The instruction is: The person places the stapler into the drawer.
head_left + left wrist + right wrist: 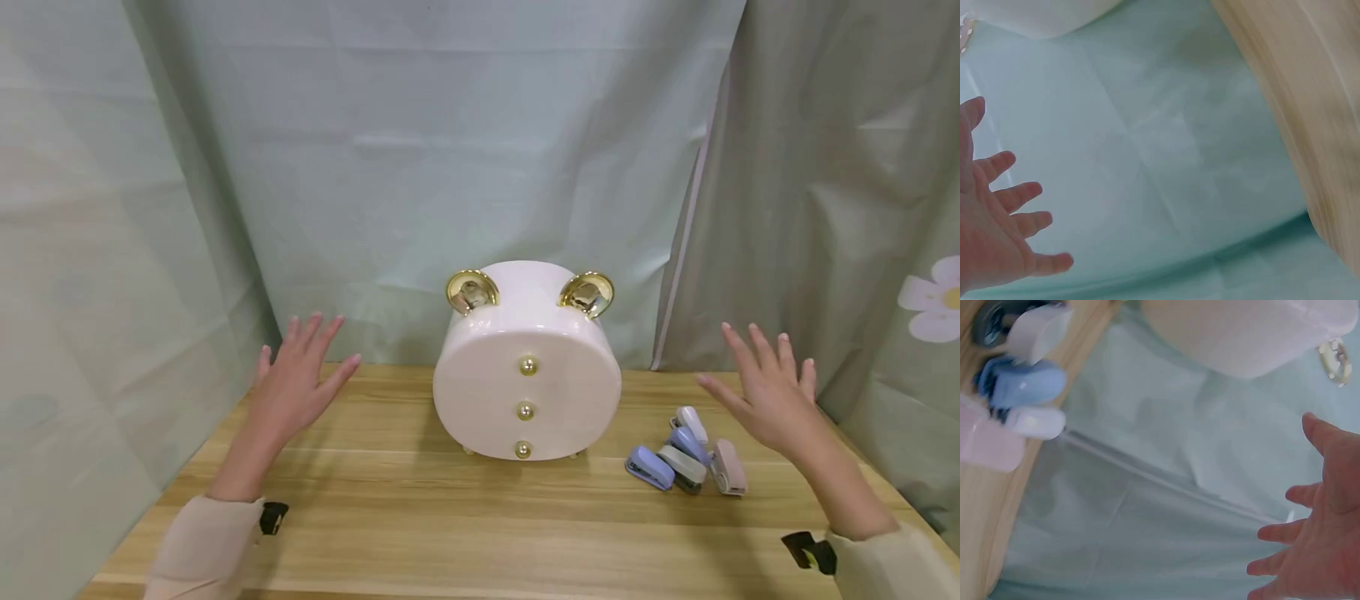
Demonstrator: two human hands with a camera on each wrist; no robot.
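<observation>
Wooden tabletop (390, 517) against pale green curtain (420, 150). White round box (527, 375) with gold ears at center back. Left hand (296, 379) and right hand (768, 392) raised either side, grip wide, holding nothing. Small staplers (686, 458) clustered just right of box.

Wooden table (390, 517): pale grain, spread before me. Backdrop cloth (450, 150): pale green, creased, hanging behind the table's far edge. Side cloth (90, 292): same green, on my left. Curtain (832, 208): grey-green, on my right, printed with a white flower (937, 300).
</observation>
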